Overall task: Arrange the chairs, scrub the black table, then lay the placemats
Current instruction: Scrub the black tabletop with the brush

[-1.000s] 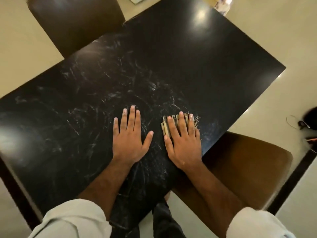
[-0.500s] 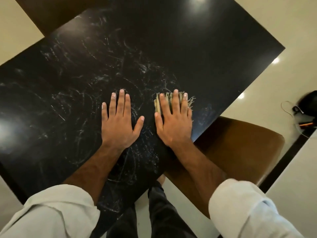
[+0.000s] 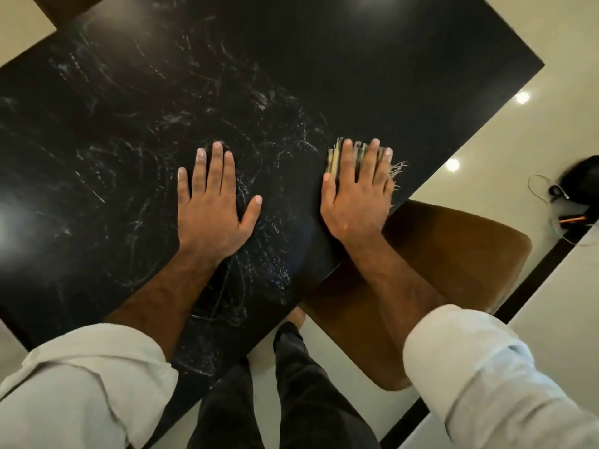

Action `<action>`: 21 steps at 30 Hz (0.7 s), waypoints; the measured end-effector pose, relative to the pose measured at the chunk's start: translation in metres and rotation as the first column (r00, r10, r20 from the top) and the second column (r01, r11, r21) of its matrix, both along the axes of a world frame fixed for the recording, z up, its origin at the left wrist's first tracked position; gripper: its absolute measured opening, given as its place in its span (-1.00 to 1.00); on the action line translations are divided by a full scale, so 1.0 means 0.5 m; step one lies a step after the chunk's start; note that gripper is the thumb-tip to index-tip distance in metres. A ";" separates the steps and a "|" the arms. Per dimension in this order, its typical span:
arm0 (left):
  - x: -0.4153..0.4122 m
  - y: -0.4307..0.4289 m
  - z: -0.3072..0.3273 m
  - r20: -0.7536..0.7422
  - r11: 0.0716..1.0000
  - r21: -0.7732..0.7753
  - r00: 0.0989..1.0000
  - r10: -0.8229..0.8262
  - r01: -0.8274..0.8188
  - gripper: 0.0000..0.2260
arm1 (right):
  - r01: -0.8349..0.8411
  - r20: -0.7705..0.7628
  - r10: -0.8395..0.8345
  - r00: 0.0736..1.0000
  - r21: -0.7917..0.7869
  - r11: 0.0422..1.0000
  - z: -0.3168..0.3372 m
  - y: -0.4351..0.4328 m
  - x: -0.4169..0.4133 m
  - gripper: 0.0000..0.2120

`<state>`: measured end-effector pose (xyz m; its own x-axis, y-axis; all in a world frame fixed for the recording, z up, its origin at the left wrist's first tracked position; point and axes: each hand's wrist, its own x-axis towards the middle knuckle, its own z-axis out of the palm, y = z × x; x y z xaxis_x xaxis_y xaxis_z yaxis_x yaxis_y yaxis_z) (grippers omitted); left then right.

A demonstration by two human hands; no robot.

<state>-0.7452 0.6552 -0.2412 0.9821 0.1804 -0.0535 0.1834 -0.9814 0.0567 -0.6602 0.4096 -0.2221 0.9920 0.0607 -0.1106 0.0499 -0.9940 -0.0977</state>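
Observation:
The black table [image 3: 372,59] fills most of the view, its near half streaked with whitish smears. My left hand [image 3: 214,205] lies flat on it, fingers straight and spread. To the right, close to the table's right edge, my right hand [image 3: 356,192] presses flat on a frayed beige scrubbing pad [image 3: 334,155]; only the pad's far edge and loose fibres show past the fingers. A brown padded chair [image 3: 453,260] stands at the right edge, its seat partly under the table and under my right forearm.
A second brown chair [image 3: 55,4] shows at the top left corner. On the cream floor at the far right lie a black object [image 3: 583,179] and a thin cable [image 3: 538,189]. A dark floor strip [image 3: 531,286] runs past the chair.
My right hand has slid the pad to the right, away from my left hand, so the gap between the hands has widened. The camera has leaned further forward and down.

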 end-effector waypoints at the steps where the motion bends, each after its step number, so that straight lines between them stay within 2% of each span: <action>1: -0.001 0.000 -0.001 0.000 1.000 -0.001 1.000 0.001 -0.001 -0.17 | -0.028 -0.006 0.028 1.000 0.011 1.000 -0.001 0.010 -0.010 -0.29; 7: -0.001 -0.002 0.000 -0.005 1.000 -0.002 1.000 0.000 0.000 -0.17 | -0.267 -0.106 0.272 0.956 0.062 0.962 0.022 -0.017 -0.142 -0.29; 10: 0.001 -0.003 0.000 -0.006 1.000 -0.003 1.000 -0.001 0.001 -0.18 | -0.191 -0.111 0.192 0.975 0.022 0.981 0.017 -0.067 -0.147 -0.27; 14: 0.002 -0.003 -0.001 -0.003 1.000 -0.007 1.000 0.006 -0.006 -0.18 | -0.033 -0.050 0.033 0.998 0.001 0.999 0.006 -0.069 -0.050 -0.29; 17: 0.002 -0.002 -0.003 -0.005 1.000 -0.008 1.000 0.010 -0.010 -0.17 | -0.074 -0.008 0.075 0.997 0.018 0.997 0.000 -0.002 0.006 -0.30; 21: 0.001 -0.002 -0.003 -0.008 1.000 0.001 1.000 0.008 -0.008 -0.17 | -0.227 0.006 0.227 0.974 0.042 0.973 0.003 0.087 -0.033 -0.31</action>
<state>-0.7448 0.6541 -0.2429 0.9802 0.1886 -0.0606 0.1919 -0.9799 0.0541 -0.6768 0.4528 -0.2206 0.9519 0.2890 -0.1022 0.2739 -0.9516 -0.1393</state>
